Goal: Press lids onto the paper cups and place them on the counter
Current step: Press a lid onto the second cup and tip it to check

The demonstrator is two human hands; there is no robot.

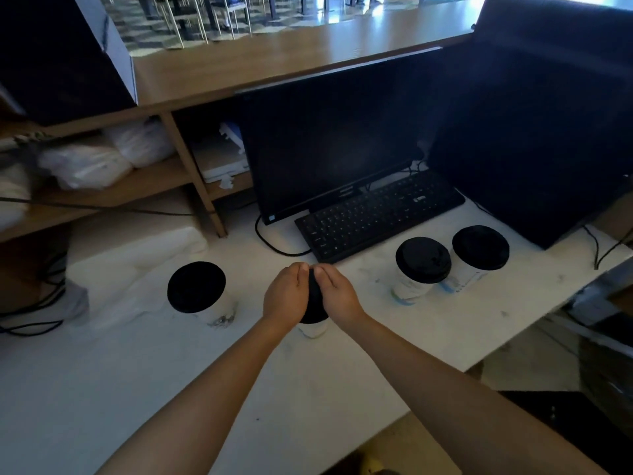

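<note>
The left hand [286,293] and right hand [337,291] curl over opposite edges of one black lid [313,303], on a white paper cup [313,330] just in front of the keyboard [376,214]. Three more cups stand lidded on the white desk [342,365]: a lone cup [197,287] left of the keyboard, a nearer cup [423,260] and a farther cup [479,248] off its right front. Behind the keyboard is one dark monitor [329,149], with wooden shelves [137,186] to the left.

The head-worn camera looks forward and down, close over the counter [85,389].
</note>
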